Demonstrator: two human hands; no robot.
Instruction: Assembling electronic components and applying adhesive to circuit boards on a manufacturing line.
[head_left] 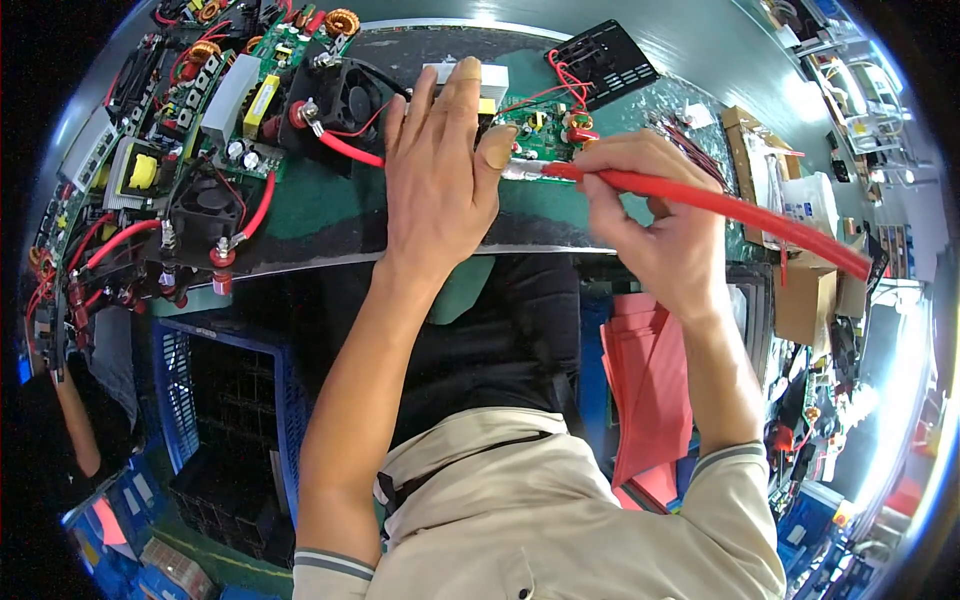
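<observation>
My left hand [440, 180] lies spread over a green circuit board [540, 132], fingers stretched out, with tan finger covers on the thumb and some fingertips. A pale metal block [494, 78] on the board shows beyond its fingers. My right hand [655, 205] is closed around a long red-handled tool [745, 210]. The tool's silvery front end meets the board's near edge by my left thumb; its very tip is hard to make out. A black fan [357, 98] and a red cable [350, 151] sit just left of my left hand.
Several similar boards with fans and red cables [130, 240] crowd the bench's left side. A black vented plate [602, 65] lies at the back. Cardboard boxes [806, 303] stand right. Below the bench are a blue crate [178, 385] and pink sheets [650, 385].
</observation>
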